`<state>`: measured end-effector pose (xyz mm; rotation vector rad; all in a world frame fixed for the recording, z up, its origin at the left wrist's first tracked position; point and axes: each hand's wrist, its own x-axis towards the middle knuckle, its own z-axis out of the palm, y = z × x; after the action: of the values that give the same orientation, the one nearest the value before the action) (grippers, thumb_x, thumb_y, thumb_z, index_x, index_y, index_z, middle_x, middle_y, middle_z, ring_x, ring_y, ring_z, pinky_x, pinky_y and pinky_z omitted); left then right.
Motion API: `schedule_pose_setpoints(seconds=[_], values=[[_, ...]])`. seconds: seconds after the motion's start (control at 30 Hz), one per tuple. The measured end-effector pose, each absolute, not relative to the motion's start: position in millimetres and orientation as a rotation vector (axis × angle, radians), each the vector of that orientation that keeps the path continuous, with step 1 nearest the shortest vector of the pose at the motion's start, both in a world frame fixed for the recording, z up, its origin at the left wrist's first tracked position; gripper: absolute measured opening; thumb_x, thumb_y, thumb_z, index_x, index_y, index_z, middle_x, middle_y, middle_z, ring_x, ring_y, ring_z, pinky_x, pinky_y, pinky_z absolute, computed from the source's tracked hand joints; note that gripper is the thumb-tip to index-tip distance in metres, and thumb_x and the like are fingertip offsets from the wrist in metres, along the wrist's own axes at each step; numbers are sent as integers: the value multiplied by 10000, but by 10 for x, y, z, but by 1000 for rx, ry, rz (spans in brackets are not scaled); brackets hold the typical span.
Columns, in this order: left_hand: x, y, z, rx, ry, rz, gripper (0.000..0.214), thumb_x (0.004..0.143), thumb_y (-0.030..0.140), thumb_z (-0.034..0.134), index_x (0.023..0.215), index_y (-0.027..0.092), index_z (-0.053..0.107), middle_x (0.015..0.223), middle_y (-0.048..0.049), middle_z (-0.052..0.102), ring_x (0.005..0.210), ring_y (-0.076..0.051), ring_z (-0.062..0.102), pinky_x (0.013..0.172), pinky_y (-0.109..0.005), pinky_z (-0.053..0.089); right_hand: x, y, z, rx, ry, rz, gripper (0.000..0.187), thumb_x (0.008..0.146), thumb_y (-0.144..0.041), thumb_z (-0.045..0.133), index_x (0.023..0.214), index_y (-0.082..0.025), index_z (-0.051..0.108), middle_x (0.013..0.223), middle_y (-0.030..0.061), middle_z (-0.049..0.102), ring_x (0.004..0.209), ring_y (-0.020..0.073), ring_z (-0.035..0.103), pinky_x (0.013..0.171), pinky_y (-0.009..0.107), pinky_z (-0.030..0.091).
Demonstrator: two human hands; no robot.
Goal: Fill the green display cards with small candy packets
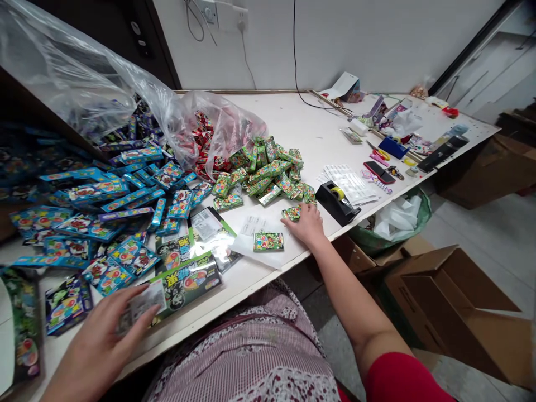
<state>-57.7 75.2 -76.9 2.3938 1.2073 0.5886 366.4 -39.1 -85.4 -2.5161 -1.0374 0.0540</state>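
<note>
Packet (pixel 146 298), clear with a white label, clenched in my left hand (pixel 94 349) at the counter (pixel 293 120) edge; its print is illegible from here. Right hand (pixel 307 224) lies released, fingers (pixel 302 207) over a small green box (pixel 292 213) beside a green pile (pixel 263 170). Bold characters on a large box (pixel 188 276) are unreadable. Black tape dispenser (pixel 335 201) stands right.

Small packing workroom, by appearance. A long white workbench (pixel 293 128) is heaped with small printed boxes (pixel 268 167), sorted roughly by colour, and plastic sacks (pixel 226 123) are slumped across it. A tape dispenser (pixel 335 202) is set at the bench edge. Open cartons (pixel 452 301) and a lined bin (pixel 389 223) are placed alongside on a bare floor (pixel 473 245); a wall socket (pixel 242 21) with loose cables is seen behind.
</note>
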Motion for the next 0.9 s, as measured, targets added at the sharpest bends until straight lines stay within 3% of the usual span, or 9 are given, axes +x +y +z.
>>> schedule_pose_setpoints(seconds=[0.1, 0.23, 0.33, 0.47, 0.67, 0.9], values=[[-405, 748, -830, 2589, 1036, 411, 475, 825, 475, 570, 1247, 297, 446, 1321, -83, 507, 1247, -321, 486, 1066, -493, 373, 3638, -316, -855, -2546, -1020, 67, 639, 714, -445, 675, 1212, -75, 522, 1186, 248, 537, 1110, 395, 492, 921, 522, 405], [-328, 727, -876, 2708, 991, 223, 744, 796, 463, 602, 1423, 216, 287, 1499, -181, 328, 1378, -399, 305, 1091, -563, 287, 3753, -467, -783, -2425, -1148, 53, 551, 725, -282, 656, 1230, -110, 516, 1257, 194, 537, 1216, 319, 453, 1039, 449, 347], [-280, 676, -752, 2693, 985, 28, 786, 792, 411, 608, 1459, 192, 255, 1522, -183, 292, 1405, -412, 236, 1102, -597, 235, 3750, -631, -649, -2120, -1280, -64, 587, 717, -293, 683, 1262, -169, 504, 1366, 167, 483, 1301, 313, 400, 1082, 495, 299], [-261, 643, -566, 2646, 964, 43, 819, 780, 343, 665, 1464, 179, 246, 1445, -170, 381, 1356, -348, 324, 1130, -558, 221, 3374, -701, -407, -1769, -1492, 270, 623, 771, -346, 678, 1345, -298, 441, 1444, 97, 426, 1304, 294, 427, 909, 440, 480], [-477, 606, -409, 2640, 915, 392, 893, 757, 339, 715, 1479, 210, 206, 1382, -152, 391, 1290, -330, 377, 1097, -511, 320, 2527, -417, -66, -1354, -1976, 491, 716, 749, -291, 699, 1397, -284, 395, 1410, 113, 374, 1335, 296, 368, 1093, 479, 360], [-706, 559, -377, 2644, 788, 430, 921, 764, 373, 708, 1497, 228, 171, 1390, -143, 375, 1285, -337, 378, 1087, -519, 340, 2429, -58, 199, -1216, -2546, 573, 680, 729, -185, 664, 1375, -256, 464, 1376, 113, 442, 1265, 295, 410, 1047, 485, 400]])
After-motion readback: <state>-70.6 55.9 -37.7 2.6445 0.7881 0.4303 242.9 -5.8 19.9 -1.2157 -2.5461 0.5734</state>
